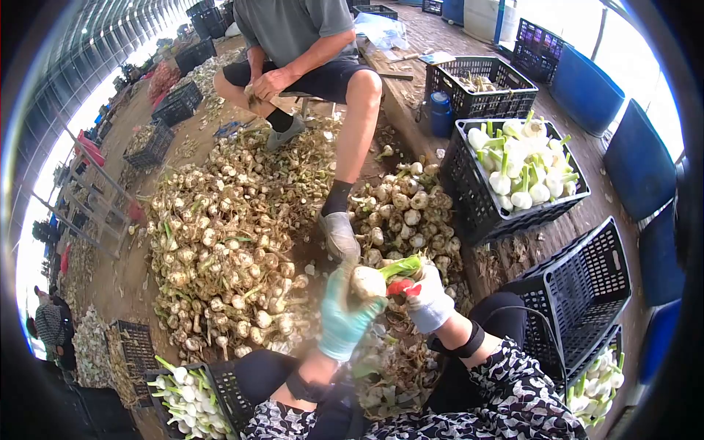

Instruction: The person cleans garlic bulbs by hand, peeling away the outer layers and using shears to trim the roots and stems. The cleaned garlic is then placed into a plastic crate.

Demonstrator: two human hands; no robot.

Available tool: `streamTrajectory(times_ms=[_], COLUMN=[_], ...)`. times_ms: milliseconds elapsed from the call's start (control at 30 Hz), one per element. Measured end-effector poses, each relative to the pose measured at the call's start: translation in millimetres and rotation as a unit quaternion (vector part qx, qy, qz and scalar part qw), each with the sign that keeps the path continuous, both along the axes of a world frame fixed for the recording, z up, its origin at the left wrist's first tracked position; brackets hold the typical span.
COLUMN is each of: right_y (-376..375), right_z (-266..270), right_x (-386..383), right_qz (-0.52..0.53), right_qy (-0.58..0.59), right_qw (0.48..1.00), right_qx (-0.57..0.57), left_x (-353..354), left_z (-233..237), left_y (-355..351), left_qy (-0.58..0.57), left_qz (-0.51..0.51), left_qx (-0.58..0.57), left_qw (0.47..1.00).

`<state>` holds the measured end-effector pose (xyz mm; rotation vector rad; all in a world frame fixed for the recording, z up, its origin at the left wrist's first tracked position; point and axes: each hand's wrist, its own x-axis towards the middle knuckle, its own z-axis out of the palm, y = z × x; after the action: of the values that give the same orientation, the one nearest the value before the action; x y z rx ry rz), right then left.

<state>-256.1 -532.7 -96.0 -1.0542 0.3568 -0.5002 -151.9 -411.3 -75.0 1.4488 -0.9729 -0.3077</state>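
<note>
My left hand [343, 312], in a pale teal glove, is closed round a garlic bulb [369, 283] with a short green stem [401, 267]. The stem points right, towards my other hand. My right hand [430, 299], in a whitish glove, is closed on a red-handled tool [402, 287] beside the stem; its blade is hidden, so its exact kind does not show. Below both hands lies a heap of peelings and leaves [392, 367]. A big pile of untrimmed garlic [220, 257] spreads to the left, and a smaller garlic pile [411, 205] lies ahead.
A seated person [301, 44] faces me, one shoe [339, 235] between the piles. Black crates of cleaned garlic stand at right [524, 165], lower left [187, 403] and lower right [598, 389]. A tilted crate [579, 286] is near my right knee. Blue barrels [587, 81] line the wall.
</note>
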Motion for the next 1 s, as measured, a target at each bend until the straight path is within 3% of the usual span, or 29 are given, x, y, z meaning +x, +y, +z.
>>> streamTrajectory(times_ms=[33,67,100,167,200,300,367,433,467,567,600,633,700,767,800,833,867,900,933,967,1000], right_y=[2.4,5.9,7.2,8.0,5.9,1.1,1.1,2.4,-0.5,1.0,-2.3,-5.0,-10.1,-5.8,-0.7,5.9,3.9,0.5,-7.8,-17.1,-24.3], right_z=[-2.0,-1.5,-4.1,-10.4,-6.6,-16.3,-16.8,-9.7,-3.4,11.7,24.7,17.1,2.4,2.5,19.6,17.6,17.6,17.1,5.8,1.0,-3.8], right_x=[3.7,3.3,4.6,8.1,5.4,5.5,6.9,7.7,7.4,0.0,-4.3,-7.0,-9.0,-6.0,-7.9,-7.0,-8.7,-12.4,-7.0,-10.3,-9.5], right_qz=[-0.035,-0.042,-0.043,-0.061,-0.012,0.015,0.024,-0.020,-0.061,-0.021,0.039,0.040,0.065,0.038,0.036,0.029,0.034,0.039,-0.031,-0.046,-0.078], right_qy=[-0.032,-0.010,-0.012,0.019,0.038,0.043,0.029,0.055,0.042,0.059,0.066,0.067,-0.114,0.009,0.079,0.063,0.067,0.070,0.003,0.088,0.097], right_qw=[0.998,0.998,0.998,0.983,0.992,0.993,0.993,0.982,0.935,0.945,0.987,0.987,0.985,0.990,0.988,0.995,0.993,0.990,0.973,0.987,0.991], right_qx=[-0.031,-0.045,-0.044,-0.171,-0.121,-0.106,-0.110,-0.178,-0.347,-0.321,-0.142,-0.142,0.113,-0.138,-0.130,-0.065,-0.090,-0.115,-0.228,-0.123,-0.054], left_x=[-1.0,-1.2,0.1,5.8,10.5,11.1,10.4,9.0,8.6,2.4,5.1,12.0,23.6,19.1,15.0,11.0,5.0,5.9,9.1,12.1,13.6], left_z=[3.6,5.9,5.6,1.5,-2.4,-10.8,-14.9,-17.0,-16.2,6.4,14.3,13.8,11.3,14.3,7.5,2.9,1.6,4.0,6.5,7.9,5.5], left_y=[-1.0,-1.9,-1.6,2.2,6.4,-3.9,0.2,4.4,4.7,5.4,8.6,10.5,10.8,7.8,3.5,1.0,6.1,8.0,9.8,11.7,15.2], left_qy=[0.211,0.412,0.411,0.568,0.547,0.491,0.478,0.348,0.346,0.251,0.356,0.356,0.443,0.507,0.413,0.313,0.170,0.171,0.212,0.253,0.430], left_qz=[-0.027,-0.052,-0.052,-0.101,-0.120,-0.051,-0.062,-0.031,-0.033,-0.025,-0.065,-0.065,-0.148,-0.120,-0.086,-0.051,-0.074,-0.073,-0.099,-0.126,-0.144], left_qx=[-0.022,-0.042,-0.041,-0.030,0.009,-0.014,-0.003,0.070,0.071,0.068,0.043,0.043,0.003,0.007,0.017,0.028,0.025,0.027,0.054,0.080,0.066], left_qw=[0.977,0.909,0.909,0.816,0.828,0.870,0.876,0.935,0.935,0.965,0.931,0.931,0.884,0.854,0.907,0.948,0.982,0.982,0.971,0.956,0.889])
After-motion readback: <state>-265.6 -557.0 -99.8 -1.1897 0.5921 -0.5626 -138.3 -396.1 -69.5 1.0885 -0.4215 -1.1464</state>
